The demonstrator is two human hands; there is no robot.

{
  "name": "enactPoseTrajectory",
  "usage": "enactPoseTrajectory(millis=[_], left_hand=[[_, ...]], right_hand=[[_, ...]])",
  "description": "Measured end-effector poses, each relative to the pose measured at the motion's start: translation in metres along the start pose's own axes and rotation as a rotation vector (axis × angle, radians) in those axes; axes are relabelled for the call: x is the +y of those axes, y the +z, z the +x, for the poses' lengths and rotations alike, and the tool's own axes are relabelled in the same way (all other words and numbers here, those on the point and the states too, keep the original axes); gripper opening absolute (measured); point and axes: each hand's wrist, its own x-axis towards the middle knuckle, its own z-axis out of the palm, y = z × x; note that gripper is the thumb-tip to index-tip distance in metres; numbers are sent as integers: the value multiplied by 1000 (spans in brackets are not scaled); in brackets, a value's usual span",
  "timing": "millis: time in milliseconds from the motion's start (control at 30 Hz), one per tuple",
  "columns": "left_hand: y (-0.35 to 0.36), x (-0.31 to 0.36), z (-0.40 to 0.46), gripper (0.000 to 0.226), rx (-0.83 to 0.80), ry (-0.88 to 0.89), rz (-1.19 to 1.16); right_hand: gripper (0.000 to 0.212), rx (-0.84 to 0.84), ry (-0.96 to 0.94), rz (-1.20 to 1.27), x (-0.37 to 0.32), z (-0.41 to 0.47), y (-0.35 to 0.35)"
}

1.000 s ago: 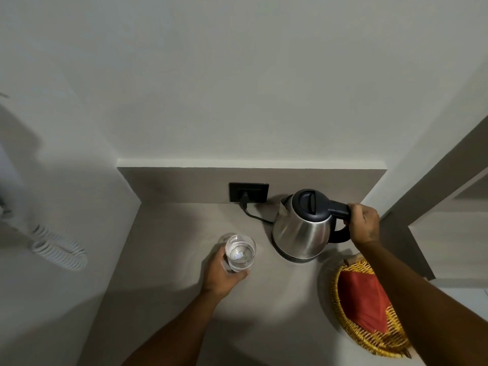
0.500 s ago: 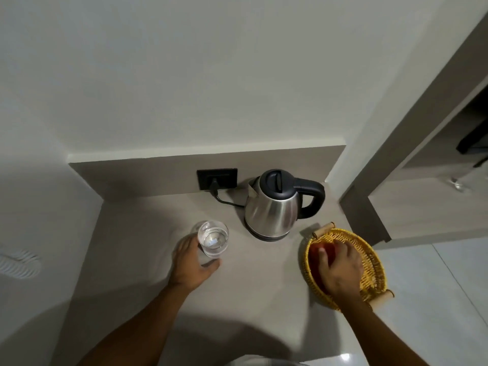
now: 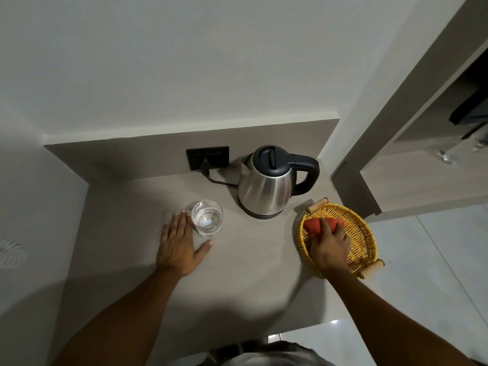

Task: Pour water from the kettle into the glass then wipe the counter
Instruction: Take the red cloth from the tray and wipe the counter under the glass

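Covering much of the red cloth (image 3: 313, 225), right hand (image 3: 330, 247) grips it; left hand (image 3: 178, 247) open.

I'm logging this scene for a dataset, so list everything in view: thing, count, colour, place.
kettle: 1, steel with black lid and handle, back of counter
wall socket: 1, black, backsplash, kettle cord plugged in
glass: 1, clear, holds water, left of kettle
basket: 1, yellow wicker, counter's right edge
cloth: 1, red, in basket
counter: 1, grey-beige
left hand: 1, open, beside glass
right hand: 1, grip closing on cloth
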Motion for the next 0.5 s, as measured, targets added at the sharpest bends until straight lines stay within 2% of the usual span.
enactPoseTrajectory(millis=[100,167,233,367,500], left_hand=[[1,-1,-1,101,-7,7,-5],[1,-1,-1,102,2,3,-7],[0,1,-1,102,3,-3,-12],[1,-1,-2,102,17,2,-6],[4,0,0,103,34,-3,-5]], right_hand=[[57,110,20,210,-8,-5,-7],[57,212,-69,258,-24,-14,-13],[61,238,-195,257,-45,-28,-13],[62,127,-448,37,-88,-56,10],[63,-39,-465,-101,-116,-61,44]])
